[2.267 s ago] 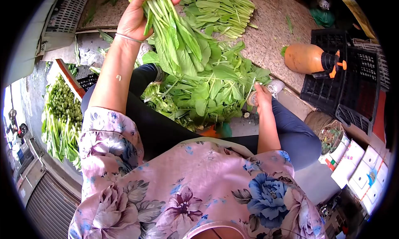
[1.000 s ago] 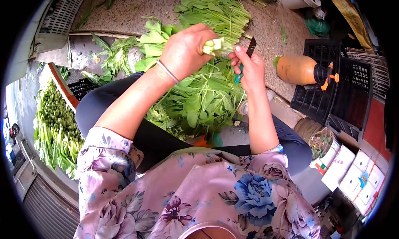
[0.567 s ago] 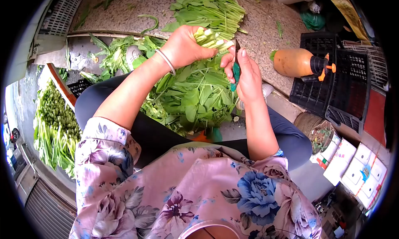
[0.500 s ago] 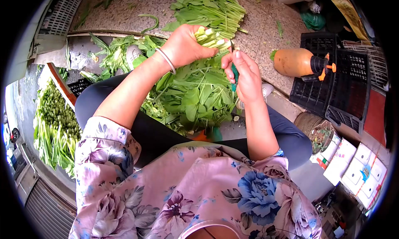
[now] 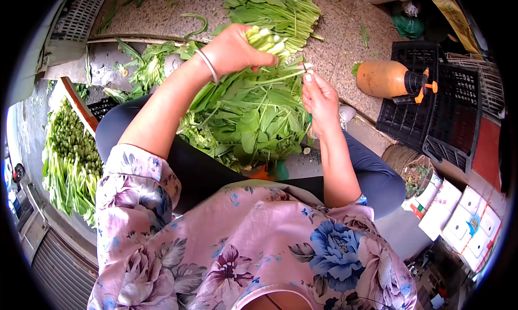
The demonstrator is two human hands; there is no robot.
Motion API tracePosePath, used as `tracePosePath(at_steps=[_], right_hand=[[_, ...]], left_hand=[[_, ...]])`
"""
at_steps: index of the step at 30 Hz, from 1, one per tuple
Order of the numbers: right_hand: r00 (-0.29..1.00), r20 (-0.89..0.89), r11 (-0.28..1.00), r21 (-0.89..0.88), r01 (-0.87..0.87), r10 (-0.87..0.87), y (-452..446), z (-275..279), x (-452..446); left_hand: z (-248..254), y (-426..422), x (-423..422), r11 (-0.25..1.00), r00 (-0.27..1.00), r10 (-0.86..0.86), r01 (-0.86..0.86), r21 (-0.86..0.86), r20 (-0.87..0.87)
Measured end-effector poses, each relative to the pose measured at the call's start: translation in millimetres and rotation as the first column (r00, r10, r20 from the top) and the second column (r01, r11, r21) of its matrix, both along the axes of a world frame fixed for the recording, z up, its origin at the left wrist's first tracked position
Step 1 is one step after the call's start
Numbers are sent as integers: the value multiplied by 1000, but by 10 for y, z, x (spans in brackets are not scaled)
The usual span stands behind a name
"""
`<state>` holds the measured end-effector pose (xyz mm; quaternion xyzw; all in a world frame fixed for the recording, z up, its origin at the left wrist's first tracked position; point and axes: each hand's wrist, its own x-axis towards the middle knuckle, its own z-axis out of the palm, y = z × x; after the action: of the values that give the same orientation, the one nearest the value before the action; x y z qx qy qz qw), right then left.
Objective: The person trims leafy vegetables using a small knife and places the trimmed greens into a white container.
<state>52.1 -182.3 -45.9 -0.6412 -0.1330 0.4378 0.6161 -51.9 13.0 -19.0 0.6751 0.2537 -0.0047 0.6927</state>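
Observation:
My left hand (image 5: 233, 50) is closed around a bunch of leafy green stalks (image 5: 267, 40), their pale cut ends facing right. To its right, my right hand (image 5: 321, 101) grips a small knife (image 5: 306, 67), with only the dark blade tip and a bit of green handle showing. Its thumb meets the pale end of a single stalk (image 5: 286, 71) that stretches left beneath the bunch. Below both hands lies a heap of loose leafy greens (image 5: 259, 116) between my knees. Beyond my left hand, more greens (image 5: 275, 13) rest on the speckled stone slab.
An orange spray bottle (image 5: 383, 79) lies on its side by black plastic crates (image 5: 407, 118) at right. Stacked greens (image 5: 70, 153) stand at left beside a wooden edge (image 5: 79, 106). White boxes (image 5: 472, 226) and a bucket of scraps (image 5: 418, 180) sit at lower right.
My left hand has moved slightly up and left with its bunch, away from my right hand. A single stalk now shows between them, its end at my right thumb and the knife.

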Motion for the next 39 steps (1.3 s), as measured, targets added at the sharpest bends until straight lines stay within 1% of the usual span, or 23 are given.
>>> tracePosePath(at_steps=[2,3,5,8,10,12,14,16,19,22,24,25,27,28,30,31,32,33,34,36,37,38,39], right_hand=[[993,-95,976,-215,45,-67,-161,-191,97],[993,-96,976,-212,46,-68,-264,-307,142],[920,-121,876,-374,305,-372,-508,-585,230],[756,-170,727,-469,502,-632,-861,-919,386],[690,-102,619,-549,562,-717,-883,-997,459],[690,-104,615,-561,554,-716,-837,-976,496],[817,-55,761,-406,506,-574,-691,-834,427],[814,-25,767,-354,535,-580,-489,-616,325],[946,-68,939,-162,302,-316,-211,-268,172],[989,-46,990,-18,141,-142,23,9,-18],[996,-52,992,93,83,-78,110,161,-100],[995,-54,992,91,83,-78,144,184,-142],[978,207,984,168,-53,18,210,216,-222],[912,403,968,193,-162,72,257,242,-258],[823,563,971,153,-187,70,333,147,-309],[824,562,970,153,-188,71,326,149,-294],[972,234,979,192,-61,15,326,170,-274],[991,-125,981,181,68,-46,320,184,-256],[957,-274,968,196,154,-97,322,169,-220],[894,-428,961,169,220,-130,321,169,-152],[895,-426,961,167,219,-130,318,163,-117],[853,-509,955,182,234,-111,318,155,-85],[803,-589,948,197,249,-89,316,149,-62]], left_hand=[[68,93,-53,998,998,-50,52,-29,40],[78,142,-74,986,995,22,-6,-168,96],[57,281,-121,918,964,170,-79,-388,206],[77,423,-224,820,900,289,-57,-569,326],[22,494,-249,735,861,334,16,-678,383],[3,526,-276,707,831,386,12,-707,401],[-26,554,-290,681,812,424,6,-732,401],[-41,572,-299,648,798,446,24,-761,406],[-67,573,-296,604,771,487,42,-796,410],[-36,583,-303,539,771,471,131,-832,427],[-1,575,-308,579,794,423,134,-804,437],[4,562,-304,578,795,423,132,-805,435],[1,534,-293,617,799,451,43,-786,397],[-29,542,-284,612,804,432,71,-788,408],[-46,532,-260,555,808,462,57,-830,365],[-41,498,-229,505,802,494,49,-862,335],[-38,472,-216,509,802,516,-4,-861,301],[-60,480,-201,536,802,516,-27,-844,301],[-79,483,-188,560,802,516,-50,-827,301],[-81,438,-175,595,839,509,-183,-783,191],[-84,418,-162,587,848,512,-228,-777,138],[-91,404,-152,579,853,515,-274,-768,83],[-99,395,-153,578,853,515,-274,-768,84]])
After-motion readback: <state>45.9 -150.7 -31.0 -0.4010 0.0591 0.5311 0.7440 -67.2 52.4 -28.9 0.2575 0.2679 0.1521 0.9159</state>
